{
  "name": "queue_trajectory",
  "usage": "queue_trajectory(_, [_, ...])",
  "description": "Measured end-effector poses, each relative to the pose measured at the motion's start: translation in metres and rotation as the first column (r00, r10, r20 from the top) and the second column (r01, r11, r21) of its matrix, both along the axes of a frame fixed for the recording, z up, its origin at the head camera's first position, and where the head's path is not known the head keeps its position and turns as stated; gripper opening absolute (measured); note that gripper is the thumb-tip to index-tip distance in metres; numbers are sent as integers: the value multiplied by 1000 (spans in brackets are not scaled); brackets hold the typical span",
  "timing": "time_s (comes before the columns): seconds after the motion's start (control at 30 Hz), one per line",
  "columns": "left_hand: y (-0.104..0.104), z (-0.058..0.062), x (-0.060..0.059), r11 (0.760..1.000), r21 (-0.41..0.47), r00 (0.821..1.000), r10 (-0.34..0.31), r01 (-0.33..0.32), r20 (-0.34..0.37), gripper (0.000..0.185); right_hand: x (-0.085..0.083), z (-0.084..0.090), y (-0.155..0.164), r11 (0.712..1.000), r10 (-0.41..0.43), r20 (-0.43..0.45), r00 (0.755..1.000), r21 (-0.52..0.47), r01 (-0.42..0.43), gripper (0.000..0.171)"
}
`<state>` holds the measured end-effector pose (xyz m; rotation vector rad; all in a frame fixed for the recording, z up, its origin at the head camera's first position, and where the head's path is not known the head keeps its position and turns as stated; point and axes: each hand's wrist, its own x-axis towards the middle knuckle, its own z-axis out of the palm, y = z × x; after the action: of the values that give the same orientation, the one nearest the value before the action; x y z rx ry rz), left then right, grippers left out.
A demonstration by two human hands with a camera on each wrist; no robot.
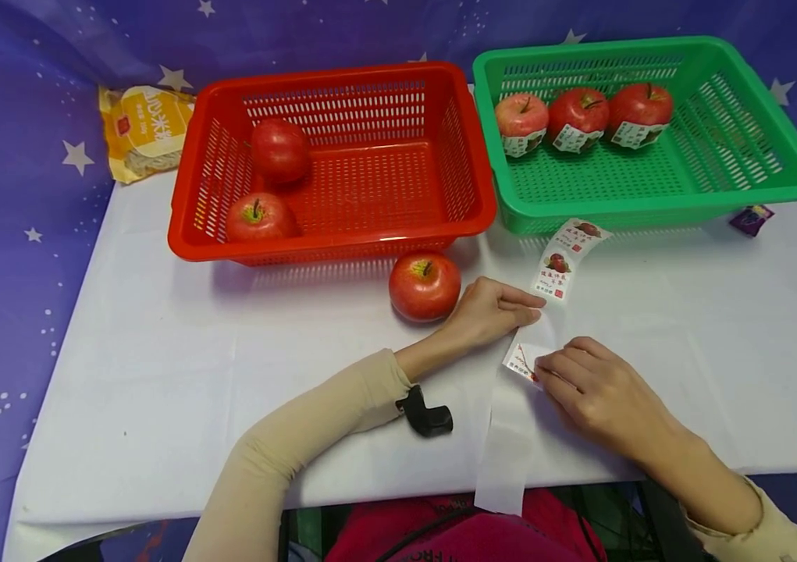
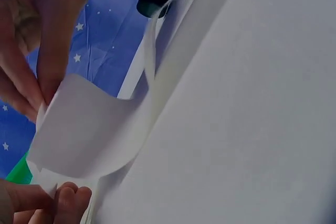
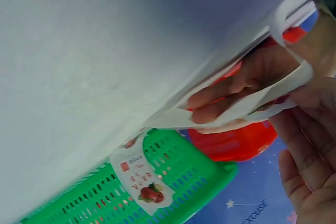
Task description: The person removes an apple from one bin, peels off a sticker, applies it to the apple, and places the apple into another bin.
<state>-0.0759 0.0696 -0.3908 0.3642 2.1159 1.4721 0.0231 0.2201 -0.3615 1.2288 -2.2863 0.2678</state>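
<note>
A white sticker strip point(image 1: 561, 261) lies on the table from the green basket point(image 1: 756, 117) toward the front edge, its bare backing point(image 1: 503, 460) hanging over. My left hand point(image 1: 535, 316) pinches the strip beside a loose red apple point(image 1: 425, 285). My right hand point(image 1: 542, 367) pinches one apple sticker point(image 1: 521, 361) on the strip. In the left wrist view the left hand point(image 2: 39, 98) pinches the curled backing point(image 2: 89, 129). The right wrist view shows the left hand's fingers point(image 3: 226, 98) on the strip and printed stickers point(image 3: 142, 177). Three labelled apples point(image 1: 578, 117) sit in the green basket, two plain apples point(image 1: 261, 215) in the red basket point(image 1: 468, 156).
A yellow snack packet point(image 1: 145, 129) lies behind the red basket's left corner. A small purple packet point(image 1: 752, 218) sits right of the green basket. A white cloth point(image 1: 194, 351) covers the table, with a starry blue backdrop around it.
</note>
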Motion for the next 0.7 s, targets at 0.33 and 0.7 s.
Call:
queue_trajectory(0.33, [7,-2,-2,997,-33,991,-73,69,-116,22,17,4,-7,994,-100,-25,995,-47,98,40])
queue_trajectory(0.7, [16,-7,-11,999,-17,983,-46,44,-180,20,20,0,-9,993,-109,-45,993,-50,106,39])
